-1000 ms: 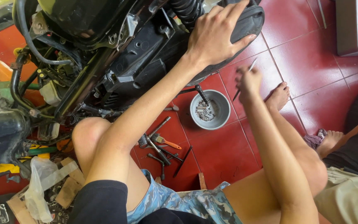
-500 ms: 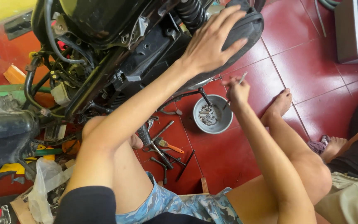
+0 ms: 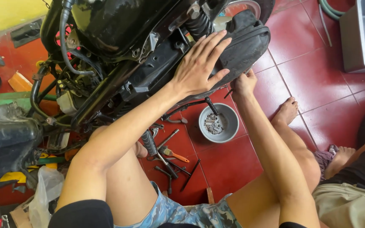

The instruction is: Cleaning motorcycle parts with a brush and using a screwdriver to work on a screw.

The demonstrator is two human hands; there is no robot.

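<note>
My left hand (image 3: 200, 67) lies open, the fingers spread and flat on the black side panel (image 3: 237, 46) of the motorcycle (image 3: 119, 38), and it grips nothing. The panel is a long dark piece; its long axis goes from the lower left, under my palm, up to the right, where its rounded end points toward the rear wheel (image 3: 250, 6). My fingertips point the same way, along the panel.

My right hand (image 3: 244, 82) is closed just under the lower edge of this panel, touching it. I cannot tell what it grips, because the fingers hide it.

Below both hands, on the red tiled floor (image 3: 300, 63), stands a round grey bowl (image 3: 229, 126) with small metal parts inside. Left of the bowl, several hand tools (image 3: 170, 158) lie near my knee.
</note>
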